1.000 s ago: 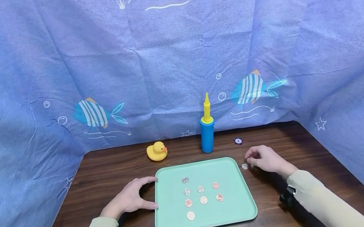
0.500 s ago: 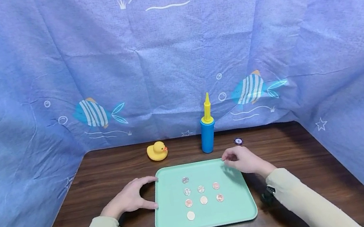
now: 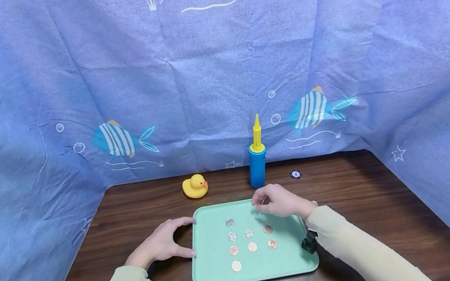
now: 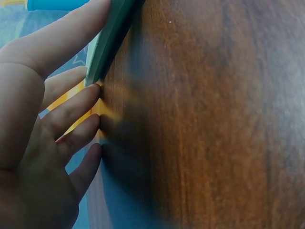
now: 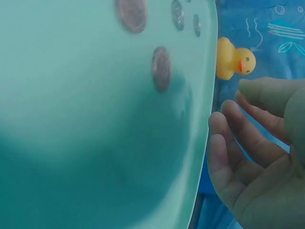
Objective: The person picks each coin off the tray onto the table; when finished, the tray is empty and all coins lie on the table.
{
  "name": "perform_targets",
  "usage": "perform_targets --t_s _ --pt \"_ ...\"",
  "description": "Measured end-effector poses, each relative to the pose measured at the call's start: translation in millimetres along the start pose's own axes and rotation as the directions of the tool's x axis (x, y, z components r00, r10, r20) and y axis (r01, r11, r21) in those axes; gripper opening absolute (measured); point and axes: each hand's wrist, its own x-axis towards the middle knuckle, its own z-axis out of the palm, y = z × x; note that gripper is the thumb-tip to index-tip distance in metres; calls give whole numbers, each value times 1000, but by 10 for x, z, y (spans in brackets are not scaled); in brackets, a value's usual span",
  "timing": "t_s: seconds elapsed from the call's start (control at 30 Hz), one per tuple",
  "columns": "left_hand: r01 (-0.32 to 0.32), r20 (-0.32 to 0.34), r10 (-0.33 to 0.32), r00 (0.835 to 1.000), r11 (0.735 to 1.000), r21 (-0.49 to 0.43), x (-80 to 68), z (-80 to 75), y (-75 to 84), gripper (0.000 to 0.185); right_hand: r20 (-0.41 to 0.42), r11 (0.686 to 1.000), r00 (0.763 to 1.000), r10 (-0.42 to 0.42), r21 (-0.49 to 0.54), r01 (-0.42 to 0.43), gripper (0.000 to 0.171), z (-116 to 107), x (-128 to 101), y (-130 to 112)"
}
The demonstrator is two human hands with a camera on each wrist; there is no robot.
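1. Nearest, at the left edge of the mint-green tray point(image 3: 213, 278): left hand point(image 3: 159, 245), thumb at the tray's near side and forefinger reaching to its far left corner. Fingers point(image 4: 71, 112) straight and released in the left wrist view, grasping nothing, merely lying against the rim with their tips on the dark wooden bench point(image 3: 378, 214).
2. On the tray: eight coins point(image 3: 252, 246), flat and apart, set in loose rows. One in the near row, three in each of the two middle rows, one alone at the left of the far row.
3. Just beyond them, over the tray's far right part: right hand point(image 3: 281, 201), held above the gaps in the far row and touching no coin on the tray.
4. Fingers point(image 5: 243, 129) loosely curved toward the thumb. Cannot tell from either view whether a coin is pinched there; none seen in the right wrist view.
5. Step in hand, as a judgement: bringing the right hand in over the rows, probably to add to the far one.
6. Next move calls for a low, gentle descent onto a bare spot beside the lone far coin, clear of its neighbours, with the tray kept steadied from the left.
7. Farther back on the bench: a yellow rubber duck point(image 3: 195, 186), a blue pump with a yellow nozzle point(image 3: 258, 167) standing upright, and a small dark round chip point(image 3: 296, 174), all well apart from the tray.
8. Farthest: blue fish-printed cloth point(image 3: 213, 72) around the bench.
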Motion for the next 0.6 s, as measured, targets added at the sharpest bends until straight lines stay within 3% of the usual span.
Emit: perform_targets --t_s 0.6 --pt "-12 -5 12 1000 1000 -9 20 7 -29 87 104 999 994 -40 3 40 12 326 391 -249"
